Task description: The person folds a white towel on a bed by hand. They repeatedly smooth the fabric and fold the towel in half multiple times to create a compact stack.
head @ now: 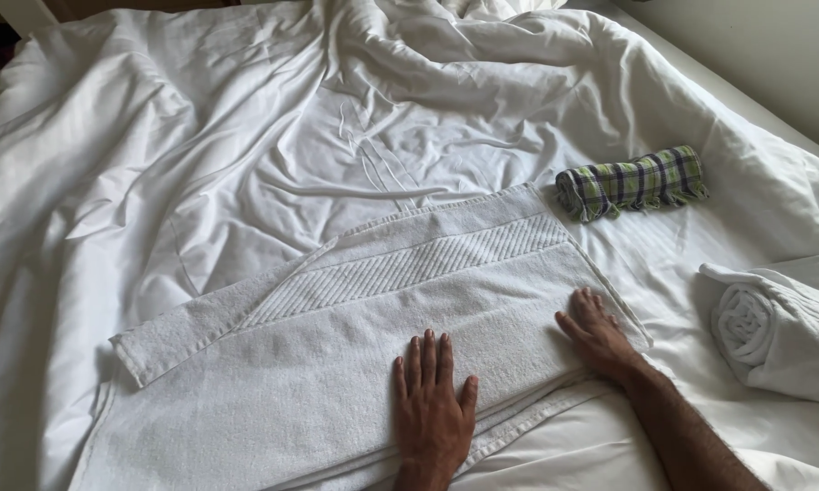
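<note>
White folded terry towel (336, 364) lies flat across the rumpled white bedsheet (246, 164), with the left hand (432, 409) and right hand (596, 332) pressed open-palmed on it, gripping nothing, near a rolled white towel (773, 332) and a smaller rolled green plaid cloth (632, 182).

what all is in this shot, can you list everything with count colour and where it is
folded towel: 1, white, spread flat on the bed at lower centre, under both hands
rolled checked cloth: 1, green with dark and white checks, on the bed at upper right, beyond the towel's far right corner
rolled towel: 1, white, at the right edge of the bed, spiral end facing the camera
bed sheet: 1, white, crumpled, covering the whole bed
wall: 1, pale, along the top right past the bed's edge
left hand: 1, flat on the folded towel, fingers together, bottom centre
right hand: 1, fingers pressing the towel's right end
</note>
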